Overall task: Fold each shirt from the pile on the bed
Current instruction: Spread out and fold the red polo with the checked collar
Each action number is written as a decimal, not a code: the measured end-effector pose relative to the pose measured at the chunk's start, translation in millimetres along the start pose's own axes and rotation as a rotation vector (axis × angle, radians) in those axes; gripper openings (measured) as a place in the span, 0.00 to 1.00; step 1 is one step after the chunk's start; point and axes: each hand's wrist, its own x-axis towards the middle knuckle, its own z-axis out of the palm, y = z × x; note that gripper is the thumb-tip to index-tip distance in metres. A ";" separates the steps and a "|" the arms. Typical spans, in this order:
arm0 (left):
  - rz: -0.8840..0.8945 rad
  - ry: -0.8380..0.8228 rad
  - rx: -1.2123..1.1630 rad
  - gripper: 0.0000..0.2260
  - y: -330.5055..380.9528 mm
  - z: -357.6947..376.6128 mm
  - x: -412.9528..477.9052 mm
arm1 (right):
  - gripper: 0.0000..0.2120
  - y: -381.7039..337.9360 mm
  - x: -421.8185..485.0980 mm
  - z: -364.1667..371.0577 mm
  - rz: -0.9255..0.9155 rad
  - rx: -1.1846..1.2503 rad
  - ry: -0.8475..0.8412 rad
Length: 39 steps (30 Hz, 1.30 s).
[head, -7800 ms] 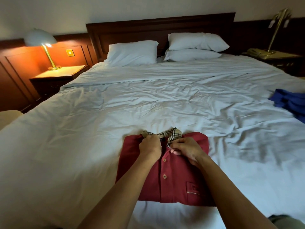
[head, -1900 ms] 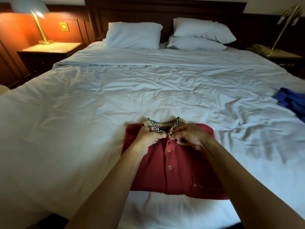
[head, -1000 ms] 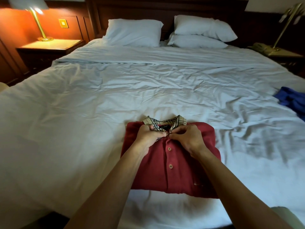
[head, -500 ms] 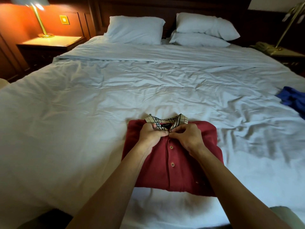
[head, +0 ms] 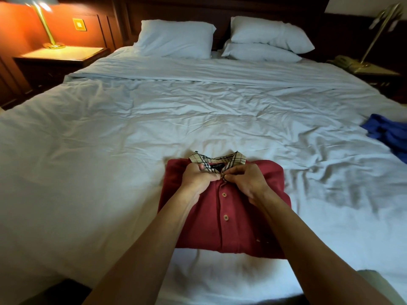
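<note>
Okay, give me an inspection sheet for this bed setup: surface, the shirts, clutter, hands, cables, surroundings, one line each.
Surface: bed under a wrinkled white cover, with three pillows at the far end.
Job's things: red polo shirt folded into a rectangle, front up, its plaid collar pointing away from the person; blue garment crumpled at the bed's right edge, not folded.
Clutter: nothing seen.
Hands: left hand and right hand both pinch the shirt's placket at the top button.
Cables: nothing seen.
Surroundings: lit lamp on the left nightstand; brass lamp and telephone on the right; dark wooden headboard.
</note>
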 end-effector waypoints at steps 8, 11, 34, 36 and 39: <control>0.013 0.003 0.021 0.16 0.3 0.0 0.5 | 0.06 1.3 0.2 3.0 0.033 0.031 0.005; 0.023 0.031 0.022 0.13 -1.5 1.3 1.0 | 0.05 1.0 -1.6 4.6 -0.002 -0.002 0.025; -0.016 -0.065 -0.026 0.15 4.3 -2.1 5.7 | 0.09 1.2 -11.7 -5.0 -0.188 -0.068 0.004; -0.017 -0.073 -0.017 0.21 5.5 -3.3 6.4 | 0.09 3.0 -14.1 -0.4 -0.227 -0.080 0.041; -0.025 -0.086 0.016 0.24 7.2 -5.9 7.7 | 0.09 4.5 -16.1 2.4 -0.252 -0.089 0.059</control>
